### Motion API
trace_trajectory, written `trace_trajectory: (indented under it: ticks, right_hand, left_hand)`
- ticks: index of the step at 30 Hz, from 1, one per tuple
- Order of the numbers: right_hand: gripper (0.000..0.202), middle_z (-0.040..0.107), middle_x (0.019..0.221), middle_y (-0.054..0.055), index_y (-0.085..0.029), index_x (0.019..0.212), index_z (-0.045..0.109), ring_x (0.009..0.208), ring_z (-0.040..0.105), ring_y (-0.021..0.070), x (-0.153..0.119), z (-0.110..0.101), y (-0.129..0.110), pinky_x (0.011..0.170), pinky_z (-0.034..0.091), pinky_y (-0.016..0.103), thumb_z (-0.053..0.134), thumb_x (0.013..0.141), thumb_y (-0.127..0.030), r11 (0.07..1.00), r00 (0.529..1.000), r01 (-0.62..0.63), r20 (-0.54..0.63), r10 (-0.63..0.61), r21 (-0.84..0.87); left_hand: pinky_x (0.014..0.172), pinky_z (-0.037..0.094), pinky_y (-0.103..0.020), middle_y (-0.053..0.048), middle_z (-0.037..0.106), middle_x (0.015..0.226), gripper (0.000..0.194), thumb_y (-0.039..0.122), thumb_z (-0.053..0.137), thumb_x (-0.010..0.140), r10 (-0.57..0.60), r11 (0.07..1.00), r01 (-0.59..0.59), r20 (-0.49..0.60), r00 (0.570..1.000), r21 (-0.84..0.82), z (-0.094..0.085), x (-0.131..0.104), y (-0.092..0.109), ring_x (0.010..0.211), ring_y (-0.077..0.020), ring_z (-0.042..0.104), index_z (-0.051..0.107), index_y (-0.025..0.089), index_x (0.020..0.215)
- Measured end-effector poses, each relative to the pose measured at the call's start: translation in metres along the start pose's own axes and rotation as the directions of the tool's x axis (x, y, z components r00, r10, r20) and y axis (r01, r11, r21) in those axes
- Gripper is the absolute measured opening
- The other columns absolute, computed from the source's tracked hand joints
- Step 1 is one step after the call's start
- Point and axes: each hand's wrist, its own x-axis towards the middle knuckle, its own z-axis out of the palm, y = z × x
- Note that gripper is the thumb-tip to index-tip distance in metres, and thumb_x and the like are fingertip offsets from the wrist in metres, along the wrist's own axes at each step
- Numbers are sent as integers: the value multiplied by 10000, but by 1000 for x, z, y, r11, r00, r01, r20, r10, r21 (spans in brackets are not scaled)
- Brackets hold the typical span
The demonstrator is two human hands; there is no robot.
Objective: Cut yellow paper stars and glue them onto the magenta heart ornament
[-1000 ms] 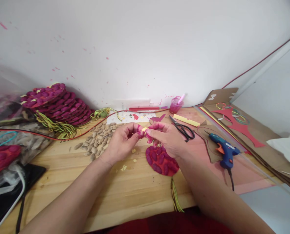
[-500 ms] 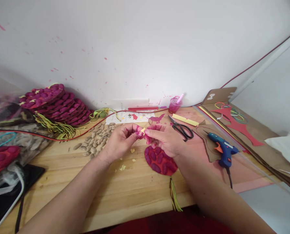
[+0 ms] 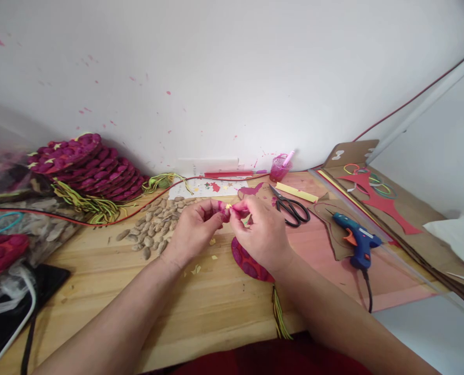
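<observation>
Right hand [image 3: 262, 229]: it's rolled over, now masking more of the bumpy magenta disc [image 3: 248, 263]!
Pinch: fingertips of the right hand and left hand [image 3: 197, 226] together, both clamped on the yellow paper piece [image 3: 228, 206].
Paper: up between the hands, beyond the disc.
Peanuts [image 3: 159, 224]: spread beside the left hand.
Tassel [image 3: 279, 312]: trailing nearside.

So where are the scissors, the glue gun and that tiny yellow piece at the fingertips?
Scissors [image 3: 283, 199]: head view, where the blades meet the handles.
Glue gun [image 3: 361, 241]: head view, on the blue body.
Yellow piece [image 3: 228, 206]: head view, on its small visible part.
</observation>
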Motion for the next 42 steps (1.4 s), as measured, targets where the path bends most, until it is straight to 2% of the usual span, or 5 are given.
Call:
trace_trajectory:
  ticks: [5,10,14,26,42]
  right_hand:
    - [63,695,755,26,-210,779,582,690,654,161,4,-2,-2,646,498,287,633,814,-195,964,986,-166,35,163,208]
    - [174,700,737,10,-193,785,617,607,631,125,13,-6,4,498,459,227,730,778,-324,516,780,-625,447,438,586]
    - [225,686,707,7,-169,801,669,572,595,96,15,-8,10,452,410,192,782,740,-353,300,692,-716,584,425,630]
    - [264,711,769,18,-174,828,665,616,627,110,13,-6,8,501,450,213,819,707,-351,383,732,-675,504,458,631]
    - [246,642,616,-12,-159,732,704,543,549,88,19,-12,9,467,339,207,848,630,-330,56,566,-805,737,370,591]
  left_hand:
    - [650,445,-216,9,670,787,102,262,700,808,11,1000,-11,-9,1000,23,0,-1,1,705,-101,560,701,169,850]
    - [642,438,-226,-1,657,758,123,274,692,819,38,998,-39,32,999,52,-3,0,3,696,-110,548,688,157,858]
    - [652,437,-229,-10,662,770,118,266,666,836,51,995,-54,44,998,80,-4,0,5,708,-114,555,678,151,861]
    - [677,460,-251,-30,679,787,154,308,677,827,56,996,-59,41,998,69,-2,-1,6,732,-147,594,671,155,851]
    - [716,459,-266,-29,653,803,134,295,603,897,193,956,-211,106,975,202,-9,0,2,752,-152,584,640,170,868]
